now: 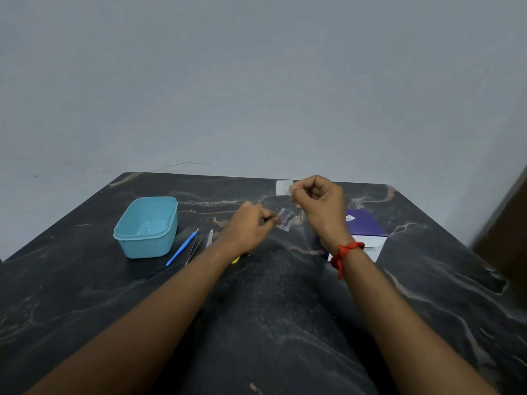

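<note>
Both hands are raised over the table (271, 309). The left hand (245, 226) pinches a small printed wrapper (283, 222); the right hand (319, 206), fingers curled, pinches a white pad (283, 187).

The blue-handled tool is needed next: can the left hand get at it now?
Probably, but not freely: the blue-handled tool lies uncovered beside the tub, yet the left hand pinches a clear packet.
</note>
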